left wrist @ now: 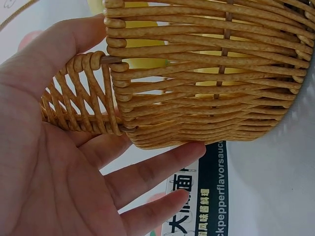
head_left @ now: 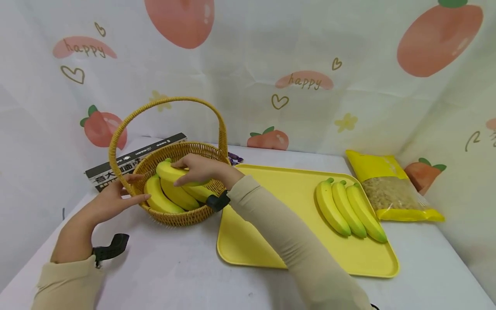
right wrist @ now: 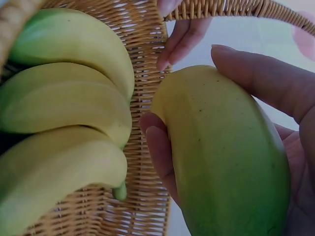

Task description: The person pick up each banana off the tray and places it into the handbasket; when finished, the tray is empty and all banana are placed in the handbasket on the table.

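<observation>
A woven wicker basket [head_left: 174, 220] with a tall arched handle [head_left: 166, 100] stands on the left of the table. Its rim, by the foot of the handle, is held by my left hand [head_left: 108, 200], thumb on one side and fingers on the other [left wrist: 64, 167]. Over the basket, my right hand [head_left: 201, 168] grips a yellow banana [right wrist: 221, 142] with green toward one end, thumb and fingers on opposite sides of it. Below lie 3 more bananas [right wrist: 64, 101] side by side inside the basket, partly hidden by the right hand and the held banana in the head view.
A yellow tray [head_left: 263, 241] right of the basket bears 3 bananas [head_left: 341, 209] at its right side. Beyond it lies a yellow bag [head_left: 391, 187] with a clear window. Behind the basket sits a black-and-white box [head_left: 104, 172], with small purple items [head_left: 234, 158] near the tray's back corner.
</observation>
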`<state>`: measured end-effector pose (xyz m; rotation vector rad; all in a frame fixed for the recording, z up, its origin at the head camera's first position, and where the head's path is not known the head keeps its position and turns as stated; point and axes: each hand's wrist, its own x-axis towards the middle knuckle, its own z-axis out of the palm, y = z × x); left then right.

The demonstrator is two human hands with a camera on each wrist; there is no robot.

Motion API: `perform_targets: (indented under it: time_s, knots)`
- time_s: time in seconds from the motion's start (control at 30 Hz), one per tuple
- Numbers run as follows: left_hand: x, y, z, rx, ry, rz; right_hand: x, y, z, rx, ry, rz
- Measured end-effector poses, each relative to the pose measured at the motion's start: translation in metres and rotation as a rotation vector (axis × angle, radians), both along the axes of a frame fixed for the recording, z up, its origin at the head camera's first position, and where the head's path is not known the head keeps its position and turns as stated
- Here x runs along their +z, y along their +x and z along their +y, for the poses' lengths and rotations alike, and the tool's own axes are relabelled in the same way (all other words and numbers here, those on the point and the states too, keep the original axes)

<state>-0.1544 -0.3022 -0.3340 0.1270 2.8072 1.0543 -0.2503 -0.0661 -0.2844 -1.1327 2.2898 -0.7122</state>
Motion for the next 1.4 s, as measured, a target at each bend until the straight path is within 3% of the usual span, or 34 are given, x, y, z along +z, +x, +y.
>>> perform_targets:
  time_s: [0.2,0.37,0.57,0.8,1.1,1.4]
  knots:
    - [0.001,0.001,-0.001,0.009,-0.013,-0.013,-0.007,-0.006,-0.01,-0.013,-0.02,-0.081]
    - [0.001,0.002,-0.001,0.006,-0.01,0.001,-0.012,-0.009,-0.018,-0.037,-0.037,-0.098]
    - [0.002,0.001,-0.002,-0.009,-0.007,0.023,-0.012,-0.007,-0.03,-0.039,-0.019,-0.171]
    - [0.001,0.002,-0.002,-0.022,0.01,0.044,-0.015,-0.003,-0.042,-0.037,0.016,-0.195]
    - [0.003,0.002,-0.001,-0.013,0.01,0.023,-0.02,0.001,-0.047,-0.057,-0.026,-0.432]
    - [0.001,0.0,-0.002,-0.009,0.056,0.016,-0.021,0.003,-0.05,-0.054,0.002,-0.48]
